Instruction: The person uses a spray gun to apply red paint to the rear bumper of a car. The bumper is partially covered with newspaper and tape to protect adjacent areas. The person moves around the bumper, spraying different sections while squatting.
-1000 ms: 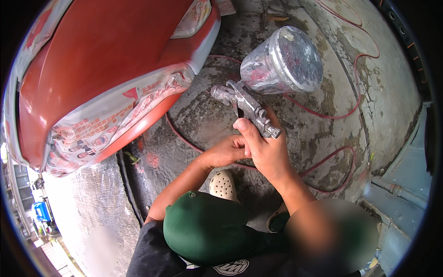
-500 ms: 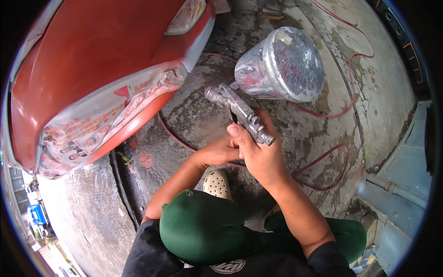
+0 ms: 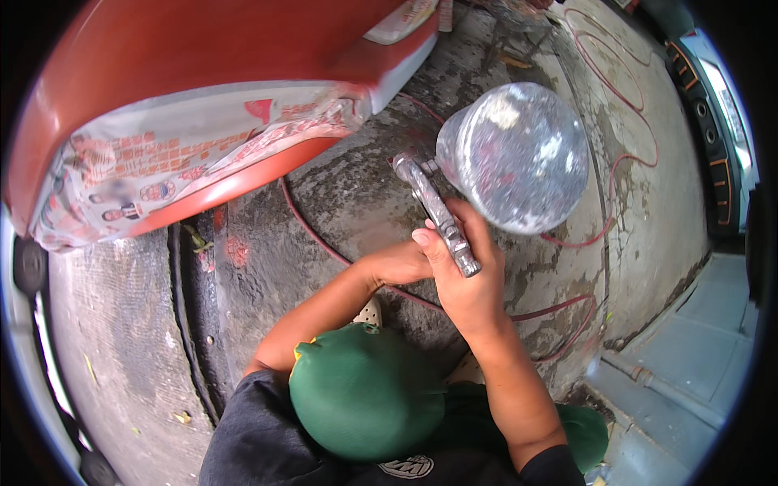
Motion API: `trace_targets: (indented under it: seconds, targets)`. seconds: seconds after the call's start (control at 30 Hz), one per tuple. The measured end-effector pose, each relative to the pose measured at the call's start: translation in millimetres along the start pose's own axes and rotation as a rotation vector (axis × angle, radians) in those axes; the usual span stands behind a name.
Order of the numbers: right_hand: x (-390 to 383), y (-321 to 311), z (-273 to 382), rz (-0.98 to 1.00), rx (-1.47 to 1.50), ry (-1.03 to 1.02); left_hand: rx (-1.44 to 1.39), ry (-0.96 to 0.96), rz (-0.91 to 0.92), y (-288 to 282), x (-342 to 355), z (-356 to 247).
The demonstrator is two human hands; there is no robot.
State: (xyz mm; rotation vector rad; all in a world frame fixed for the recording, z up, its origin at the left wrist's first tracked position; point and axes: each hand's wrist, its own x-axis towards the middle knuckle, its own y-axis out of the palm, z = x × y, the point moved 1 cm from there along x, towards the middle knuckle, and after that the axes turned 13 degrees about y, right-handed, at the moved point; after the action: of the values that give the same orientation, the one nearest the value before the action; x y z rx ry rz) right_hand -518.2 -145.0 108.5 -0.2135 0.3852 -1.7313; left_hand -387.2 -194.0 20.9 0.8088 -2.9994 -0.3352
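Note:
My right hand (image 3: 470,279) is closed round the handle of a paint-smeared metal spray gun (image 3: 438,212), its nozzle end toward the red car body. Joined to the gun's side is a round metal paint cup (image 3: 523,158) with a spattered lid facing up. My left hand (image 3: 401,263) is curled against my right hand's inner side; its fingertips are hidden behind it, so I cannot make out what it grips. At the upper left stands the red car body (image 3: 235,49), partly covered with taped newspaper masking (image 3: 203,154).
A red hose (image 3: 316,243) snakes over the stained concrete floor (image 3: 259,279) and loops at the right. Black equipment with orange trim (image 3: 717,182) stands at the far right, above grey-blue metal panels (image 3: 689,348). My green-clad knee (image 3: 365,397) is below my hands.
The paint cup has tilted so its lid faces up more, and it looks larger. The gun has turned slightly with it. My view has shifted, and both hands keep their hold.

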Motion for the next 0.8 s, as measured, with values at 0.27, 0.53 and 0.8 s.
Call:
trace_targets:
  seconds: [0.27,0.53,0.8]
  targets:
    - [-3,22,-19,-0.024,-0.127,-0.197,-0.171,0.146,-0.116,1,-7,34]
    - [3,27,-2,-0.028,-0.115,-0.16,-0.183,0.191,-0.139,-6,-7,31]
    - [3,38,-13,-0.131,-0.183,-0.117,-0.201,0.17,-0.124,-8,-9,35]
